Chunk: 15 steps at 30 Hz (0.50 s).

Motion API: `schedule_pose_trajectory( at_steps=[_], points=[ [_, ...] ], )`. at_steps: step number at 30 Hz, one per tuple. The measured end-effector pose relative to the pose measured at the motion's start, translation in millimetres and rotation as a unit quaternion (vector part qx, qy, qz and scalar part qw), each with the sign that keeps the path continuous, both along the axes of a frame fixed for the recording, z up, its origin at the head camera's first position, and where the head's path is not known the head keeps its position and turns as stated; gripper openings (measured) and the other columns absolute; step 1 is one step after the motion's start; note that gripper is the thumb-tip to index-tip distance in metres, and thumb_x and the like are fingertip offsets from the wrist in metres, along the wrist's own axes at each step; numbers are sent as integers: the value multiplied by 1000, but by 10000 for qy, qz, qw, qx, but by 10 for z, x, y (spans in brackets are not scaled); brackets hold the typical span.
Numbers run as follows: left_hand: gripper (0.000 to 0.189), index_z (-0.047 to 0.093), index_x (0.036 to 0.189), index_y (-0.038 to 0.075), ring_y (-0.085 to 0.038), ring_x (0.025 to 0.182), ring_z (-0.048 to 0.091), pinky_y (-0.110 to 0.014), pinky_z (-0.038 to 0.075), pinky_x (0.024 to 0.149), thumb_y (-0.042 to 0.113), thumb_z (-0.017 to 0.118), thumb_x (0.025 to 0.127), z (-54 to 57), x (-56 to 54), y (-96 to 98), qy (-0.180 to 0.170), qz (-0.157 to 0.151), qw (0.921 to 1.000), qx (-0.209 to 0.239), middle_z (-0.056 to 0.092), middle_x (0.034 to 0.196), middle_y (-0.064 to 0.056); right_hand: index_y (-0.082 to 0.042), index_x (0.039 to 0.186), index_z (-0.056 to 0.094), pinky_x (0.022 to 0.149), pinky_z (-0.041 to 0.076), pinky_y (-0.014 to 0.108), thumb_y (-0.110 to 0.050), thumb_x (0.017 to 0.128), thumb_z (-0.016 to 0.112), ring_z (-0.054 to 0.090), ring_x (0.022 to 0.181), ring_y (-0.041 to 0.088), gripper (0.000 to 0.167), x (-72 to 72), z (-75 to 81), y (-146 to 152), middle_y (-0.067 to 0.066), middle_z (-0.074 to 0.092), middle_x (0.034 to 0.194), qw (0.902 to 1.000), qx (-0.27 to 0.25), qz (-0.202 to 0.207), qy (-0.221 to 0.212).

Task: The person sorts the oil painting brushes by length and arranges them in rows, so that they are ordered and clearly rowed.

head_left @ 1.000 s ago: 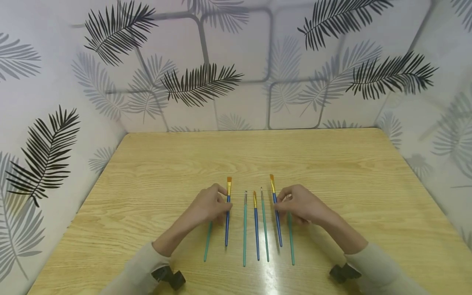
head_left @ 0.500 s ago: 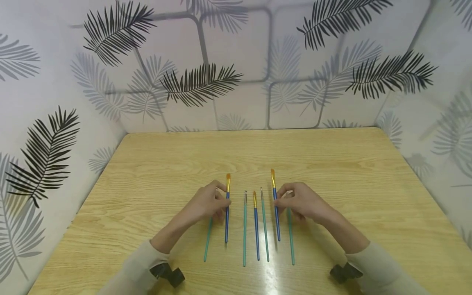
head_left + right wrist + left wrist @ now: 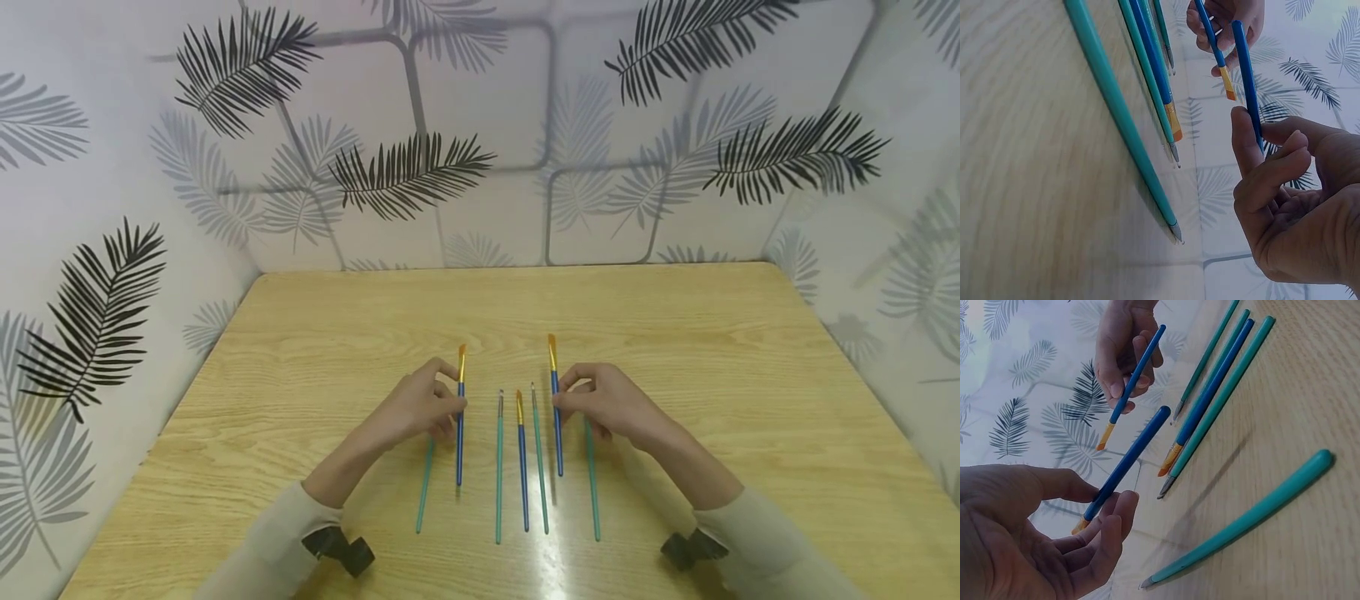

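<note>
In the head view my left hand (image 3: 420, 407) pinches a blue-handled paintbrush (image 3: 460, 446) between thumb and fingers, its orange bristles pointing away from me. My right hand (image 3: 615, 404) grips a second blue paintbrush (image 3: 558, 433) the same way. Both brushes are held above the table, as the left wrist view shows with the blue handle (image 3: 1132, 453) raised over the wood. Between the hands lie a teal brush (image 3: 499, 483), a blue brush (image 3: 523, 479) and another teal brush (image 3: 541, 483). One teal brush (image 3: 424, 496) lies partly under my left hand, another (image 3: 592, 492) partly under my right.
The brushes lie on a light wood-grain table (image 3: 300, 333). Behind it and at both sides stand pale walls (image 3: 480, 208) with a leaf pattern. Dark straps with small blocks (image 3: 339, 550) sit at both wrists.
Both hands have risen and shifted slightly away from me, lifting the two blue brushes higher. The right brush has swung a little straighter. The other brushes have stayed in place.
</note>
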<state>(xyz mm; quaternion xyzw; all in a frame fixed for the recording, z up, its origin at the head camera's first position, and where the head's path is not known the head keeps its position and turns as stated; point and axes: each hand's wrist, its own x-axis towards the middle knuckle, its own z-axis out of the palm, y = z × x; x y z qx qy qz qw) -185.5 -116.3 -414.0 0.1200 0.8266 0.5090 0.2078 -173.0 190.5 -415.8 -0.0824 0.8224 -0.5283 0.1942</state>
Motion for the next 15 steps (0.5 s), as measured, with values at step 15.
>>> schedule_pose_trajectory(
  at_steps=[15],
  points=[
    [54,42,145,-1,-30,73,74,-41,60,64,10,66,98,135,-83,22,198,-6,9997,-147,74,95,-13,-3,115,64,40,29,21,-19,98,69,35,41,7,24,-95,77,-58,8,78,87,9997,-241,-57,12]
  ],
)
